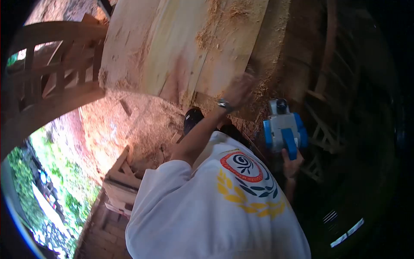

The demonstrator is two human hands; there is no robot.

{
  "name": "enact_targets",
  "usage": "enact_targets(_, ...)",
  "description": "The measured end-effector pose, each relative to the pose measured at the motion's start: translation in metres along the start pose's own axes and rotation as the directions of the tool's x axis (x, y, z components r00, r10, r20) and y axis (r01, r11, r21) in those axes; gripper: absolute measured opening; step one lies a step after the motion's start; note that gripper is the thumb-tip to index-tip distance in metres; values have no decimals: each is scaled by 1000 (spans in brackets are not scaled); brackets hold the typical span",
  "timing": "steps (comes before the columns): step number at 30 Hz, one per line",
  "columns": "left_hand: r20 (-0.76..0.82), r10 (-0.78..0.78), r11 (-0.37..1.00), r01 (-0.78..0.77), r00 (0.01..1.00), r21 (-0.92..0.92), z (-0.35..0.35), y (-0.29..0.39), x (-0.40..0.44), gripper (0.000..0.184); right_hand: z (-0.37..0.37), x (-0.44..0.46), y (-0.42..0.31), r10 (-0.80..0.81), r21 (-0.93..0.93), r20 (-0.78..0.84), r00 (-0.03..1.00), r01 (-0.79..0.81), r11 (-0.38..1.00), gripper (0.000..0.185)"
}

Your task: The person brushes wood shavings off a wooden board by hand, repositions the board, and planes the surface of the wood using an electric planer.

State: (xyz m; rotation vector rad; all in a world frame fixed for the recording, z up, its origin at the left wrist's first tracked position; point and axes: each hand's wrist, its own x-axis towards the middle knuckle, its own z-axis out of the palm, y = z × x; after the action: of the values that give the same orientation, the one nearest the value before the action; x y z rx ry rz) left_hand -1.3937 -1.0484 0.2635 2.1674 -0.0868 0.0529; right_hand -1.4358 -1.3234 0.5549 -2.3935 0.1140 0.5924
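A wide wooden board (172,52) with pale stripes and a curved near edge lies in front of me, with wood shavings (211,30) scattered on it. My left hand (240,88), with a watch (223,103) on the wrist, reaches across to the near right part of the board. Its fingers look stretched out, though blurred by motion, and nothing shows in them. At my right side, my right hand (293,162) grips the blue handle of a silver and blue electric planer (279,124). The planer is held off to the right, apart from the board.
Shavings cover the ground (129,121) below the board. A slatted wooden frame (56,73) stands at the left, and a stack of timber (120,190) sits lower left. More wooden frames (321,134) are in the dark area at the right. Bright greenery shows outside at left.
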Motion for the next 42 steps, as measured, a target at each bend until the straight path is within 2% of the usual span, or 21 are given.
enact_targets(1,50,105,994,-103,993,-44,17,11,0,77,-6,2,11,-30,40,-26,999,31,999,38)
enact_targets(2,56,155,986,-158,986,55,17,11,-1,73,-11,5,19,-55,75,-56,997,59,995,36)
enact_targets(4,90,256,933,-270,962,238,7,10,-1,65,-27,9,33,-56,35,-7,998,56,998,39)
enact_targets(5,13,157,969,-156,988,191,-7,-7,-1,66,-29,12,48,-92,-3,-13,996,92,996,40)
enact_targets(7,82,72,851,-104,994,515,-62,-44,-8,67,-37,15,58,-96,-99,40,995,100,990,43)
enact_targets(8,-19,-98,959,100,995,266,-91,-60,-16,66,-40,18,51,-62,-159,93,994,76,984,45)
enact_targets(9,-50,-103,821,113,993,560,-114,-80,-27,68,-41,21,47,-23,-219,145,989,55,974,47)
enact_targets(10,55,-257,610,117,965,783,-161,-68,-28,69,-39,24,54,-70,-208,179,981,108,972,48)
enact_targets(11,-117,-128,641,173,985,748,-167,-112,-48,67,-35,29,63,-120,-193,210,970,161,968,49)
enact_targets(12,-206,-175,560,270,963,784,-184,-125,-58,67,-30,35,67,-169,-177,244,955,215,960,50)
enact_targets(13,-298,-211,467,363,931,806,-204,-138,-68,67,-21,41,52,-211,-19,286,935,226,974,46)
enact_targets(14,-332,-230,339,395,915,854,-221,-191,-93,69,-11,50,50,-251,9,333,909,263,965,44)
enact_targets(16,-475,-335,228,559,814,797,-245,-273,-144,73,5,67,49,-328,69,421,846,331,941,42)
enact_targets(17,-563,-424,235,687,709,688,-252,-286,-156,76,15,77,46,-404,98,440,802,405,909,40)
enact_targets(20,-612,-632,390,878,474,277,-255,-227,-147,68,51,103,45,-503,140,503,702,509,850,38)
enact_targets(23,-590,-717,338,925,373,174,-256,-191,-129,77,75,125,53,-532,117,548,646,570,813,34)
enact_targets(26,-651,-589,482,854,480,194,-251,-184,-129,76,87,136,36,-503,148,602,620,532,834,33)
enact_targets(30,-672,-602,402,891,431,210,-249,-182,-127,76,105,140,12,-477,177,642,600,489,854,32)
enact_targets(31,-630,-656,386,902,415,192,-252,-181,-127,76,109,142,5,-479,178,647,593,494,851,31)
enact_targets(38,-672,-621,433,891,404,135,-250,-181,-128,72,151,147,-41,-517,191,668,535,548,814,31)
enact_targets(42,-592,-716,440,897,371,30,-257,-182,-131,71,181,144,-83,-435,163,726,533,481,862,31)
